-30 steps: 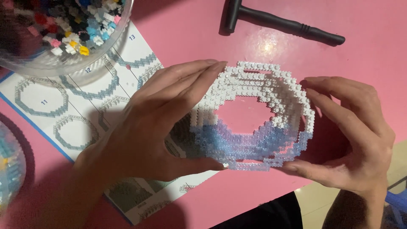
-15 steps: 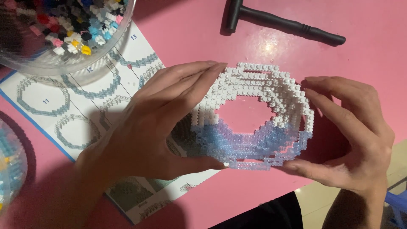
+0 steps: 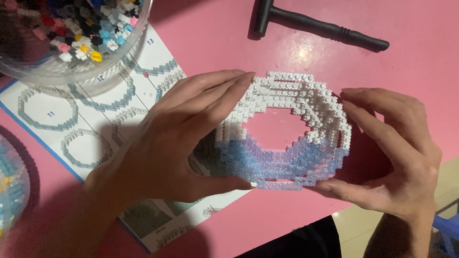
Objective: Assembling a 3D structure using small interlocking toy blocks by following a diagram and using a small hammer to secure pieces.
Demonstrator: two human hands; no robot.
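Left hand: the left hand (image 3: 167,148) cups the near-left side of the brick ring (image 3: 287,129), fingers stretched along its upper left edge and thumb pressed against its lower edge, grasping it.
Right hand: the right hand (image 3: 397,153) grips the opposite side of the ring, fingers curved over its right rim and thumb under its lower right corner.
Brick ring: an open ring built of small studded bricks, white in its upper half and pale blue and translucent in its lower half; it sits between the two hands, held on both sides, above the pink desk (image 3: 215,43), which shows through its middle hole.
Instruction sheet: a printed sheet (image 3: 86,119) with drawings of ring layers lies on the desk under and beyond the left hand.
Bowl: a clear bowl (image 3: 71,33) of mixed coloured bricks stands on the sheet's far end, well beyond the left hand's fingers.
Tool: a black hammer-shaped tool (image 3: 315,24) lies on the desk beyond both hands, apart from the ring.
Second container: a clear container (image 3: 9,186) of pale bricks shows at the edge, left of the left wrist.
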